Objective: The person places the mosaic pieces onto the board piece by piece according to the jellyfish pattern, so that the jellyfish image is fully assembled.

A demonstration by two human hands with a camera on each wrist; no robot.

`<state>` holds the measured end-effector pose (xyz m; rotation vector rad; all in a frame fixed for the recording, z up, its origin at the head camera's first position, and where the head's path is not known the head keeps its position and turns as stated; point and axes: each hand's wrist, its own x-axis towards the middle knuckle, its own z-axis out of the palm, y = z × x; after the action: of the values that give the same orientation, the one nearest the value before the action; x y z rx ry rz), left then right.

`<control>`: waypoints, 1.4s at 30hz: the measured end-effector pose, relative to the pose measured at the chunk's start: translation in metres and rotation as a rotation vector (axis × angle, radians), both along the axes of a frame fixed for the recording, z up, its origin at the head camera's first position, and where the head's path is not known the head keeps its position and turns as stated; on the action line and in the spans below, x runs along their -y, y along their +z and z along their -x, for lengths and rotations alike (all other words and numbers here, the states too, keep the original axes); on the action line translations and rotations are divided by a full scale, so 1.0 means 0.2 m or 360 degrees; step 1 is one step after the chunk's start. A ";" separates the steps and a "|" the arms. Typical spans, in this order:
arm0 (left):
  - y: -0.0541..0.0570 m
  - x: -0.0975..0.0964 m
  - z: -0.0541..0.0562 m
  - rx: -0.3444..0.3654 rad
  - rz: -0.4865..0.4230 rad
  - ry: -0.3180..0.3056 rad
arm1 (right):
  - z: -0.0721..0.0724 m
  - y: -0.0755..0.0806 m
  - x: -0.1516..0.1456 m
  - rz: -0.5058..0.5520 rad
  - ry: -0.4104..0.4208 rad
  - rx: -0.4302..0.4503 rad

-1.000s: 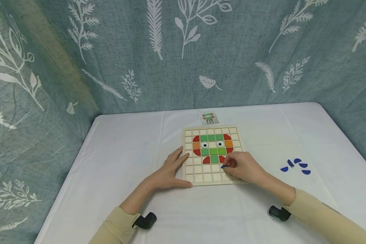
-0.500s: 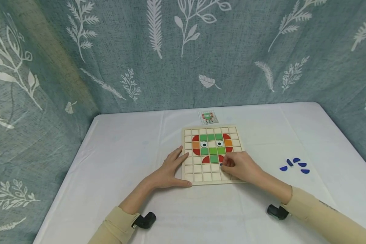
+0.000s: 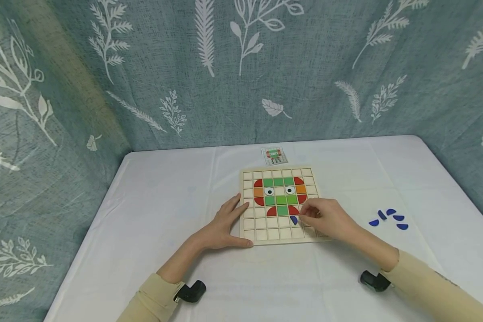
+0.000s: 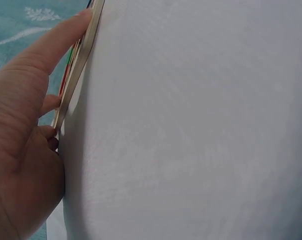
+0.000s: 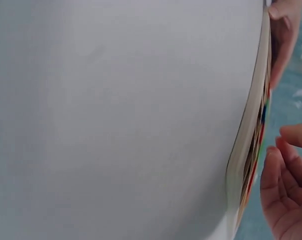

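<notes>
A wooden grid board (image 3: 249, 223) bears a figure of green, red and orange tiles with two eye tiles. My left hand (image 3: 221, 226) is spread along the board's left edge; its thumb touches the near corner in the left wrist view. One blue half-circle tile (image 3: 293, 220) lies slanted in a cell below the red tile on the right. Just right of it hovers my right hand (image 3: 324, 217), its fingers loosely bent. In the right wrist view, nothing shows between its thumb and fingertips (image 5: 272, 150).
Several blue half-circle tiles, among them one at the right end (image 3: 402, 226), lie on the white tablecloth to the right. Behind the board is a small picture card (image 3: 274, 155) with a similar figure. A patterned curtain (image 3: 225, 103) hangs behind the table.
My right hand has let go of the blue half-circle tile, which now lies on the board, and has drawn back slightly to the right. The left hand keeps its place.
</notes>
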<state>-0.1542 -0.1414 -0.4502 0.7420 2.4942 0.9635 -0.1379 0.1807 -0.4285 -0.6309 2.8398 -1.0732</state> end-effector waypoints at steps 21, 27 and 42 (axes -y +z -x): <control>0.01 -0.03 0.02 0.0009 0.0005 0.0038 | -0.10 0.04 -0.66 -0.0338 -0.0336 -0.0030; 0.01 -0.05 0.04 0.0012 0.0001 0.0057 | -0.07 0.03 -0.69 -0.0327 -0.0290 0.0061; 0.02 -0.05 0.03 0.0005 -0.0003 0.0053 | -0.04 0.01 -0.58 -0.0258 -0.0246 -0.0037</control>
<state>-0.1611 -0.1307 -0.4463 0.7013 2.5107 0.9775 -0.1302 0.2960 -0.4273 -0.4207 2.9975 -0.8454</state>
